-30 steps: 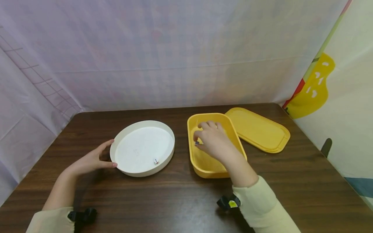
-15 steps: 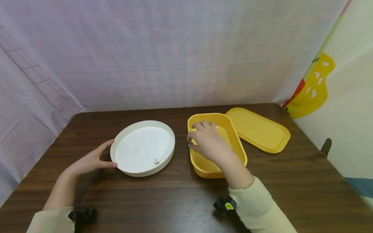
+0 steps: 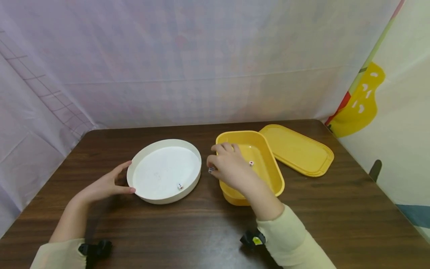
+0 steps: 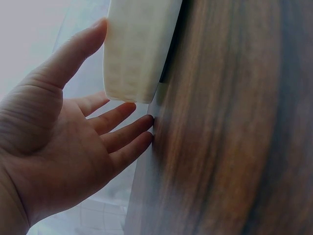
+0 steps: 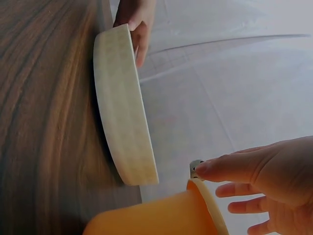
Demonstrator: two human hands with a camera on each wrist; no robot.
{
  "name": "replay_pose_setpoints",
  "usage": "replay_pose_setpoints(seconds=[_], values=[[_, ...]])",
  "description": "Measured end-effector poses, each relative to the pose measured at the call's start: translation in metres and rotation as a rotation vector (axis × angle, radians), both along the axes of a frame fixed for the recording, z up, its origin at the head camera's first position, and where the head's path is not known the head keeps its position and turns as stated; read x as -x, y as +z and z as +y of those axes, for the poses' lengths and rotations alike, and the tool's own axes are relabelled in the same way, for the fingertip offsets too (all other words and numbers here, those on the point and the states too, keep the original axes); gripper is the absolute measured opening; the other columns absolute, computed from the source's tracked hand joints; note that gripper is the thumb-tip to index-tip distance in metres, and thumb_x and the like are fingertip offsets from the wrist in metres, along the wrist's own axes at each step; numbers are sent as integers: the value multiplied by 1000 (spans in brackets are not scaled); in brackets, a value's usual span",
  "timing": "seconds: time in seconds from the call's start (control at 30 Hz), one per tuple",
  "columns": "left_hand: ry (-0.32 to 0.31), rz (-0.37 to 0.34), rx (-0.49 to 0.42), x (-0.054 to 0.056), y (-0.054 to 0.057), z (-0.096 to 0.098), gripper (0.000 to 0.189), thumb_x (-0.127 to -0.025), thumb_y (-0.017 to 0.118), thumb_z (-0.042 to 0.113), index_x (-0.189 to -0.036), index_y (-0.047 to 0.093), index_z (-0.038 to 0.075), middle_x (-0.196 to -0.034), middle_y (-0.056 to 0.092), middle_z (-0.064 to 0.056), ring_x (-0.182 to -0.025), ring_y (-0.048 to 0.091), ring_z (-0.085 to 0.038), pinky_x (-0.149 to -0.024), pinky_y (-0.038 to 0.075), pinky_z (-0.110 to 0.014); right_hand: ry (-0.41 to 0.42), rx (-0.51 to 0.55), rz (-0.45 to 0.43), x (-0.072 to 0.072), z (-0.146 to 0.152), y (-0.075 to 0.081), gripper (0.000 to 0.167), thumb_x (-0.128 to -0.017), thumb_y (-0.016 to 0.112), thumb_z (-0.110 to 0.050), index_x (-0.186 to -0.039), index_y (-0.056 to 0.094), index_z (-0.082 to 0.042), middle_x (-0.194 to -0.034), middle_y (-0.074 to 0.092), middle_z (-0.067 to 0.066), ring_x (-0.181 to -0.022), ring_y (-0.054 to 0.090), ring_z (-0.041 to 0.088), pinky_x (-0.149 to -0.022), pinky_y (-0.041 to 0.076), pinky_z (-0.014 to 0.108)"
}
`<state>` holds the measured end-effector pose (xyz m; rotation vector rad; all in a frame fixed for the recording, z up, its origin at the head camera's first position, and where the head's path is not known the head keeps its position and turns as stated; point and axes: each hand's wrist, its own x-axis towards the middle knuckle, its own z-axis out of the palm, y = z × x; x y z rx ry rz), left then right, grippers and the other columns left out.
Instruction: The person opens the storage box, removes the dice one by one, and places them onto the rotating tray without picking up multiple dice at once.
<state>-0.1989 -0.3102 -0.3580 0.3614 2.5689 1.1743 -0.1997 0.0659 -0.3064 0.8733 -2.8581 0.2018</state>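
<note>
We seem mid-transfer: right hand [image 3: 231,165] pinching a die [image 3: 211,170] by the yellow box [image 3: 236,199], left hand [image 3: 103,186], fingers spread, touching the white tray [image 3: 161,201], where we should release it next.

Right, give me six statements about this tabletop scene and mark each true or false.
1. The left hand touches the white dish. True.
2. Four dice lie in the white dish. False: only a single die shows in it.
3. The right hand pinches another die. True.
4. A third die lies in the yellow box. True.
5. The yellow box is covered. False: it is open, and the yellow lid lies off it on the table.
6. The yellow box stands left of the white dish. False: it stands to the right.
</note>
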Motion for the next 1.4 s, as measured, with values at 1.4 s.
replay_pose_setpoints(seconds=[1.4], values=[[-3,8,-6,0,-2,-2,100,-83,76,24,-152,9,0,-152,9,-31,-135,15,-51,-99,21,-68,46,-49,-13,23,-49,-9,9,-87,72,-27,-96,72,-24,-124,55,7,-116,42,28,-101,27,50]])
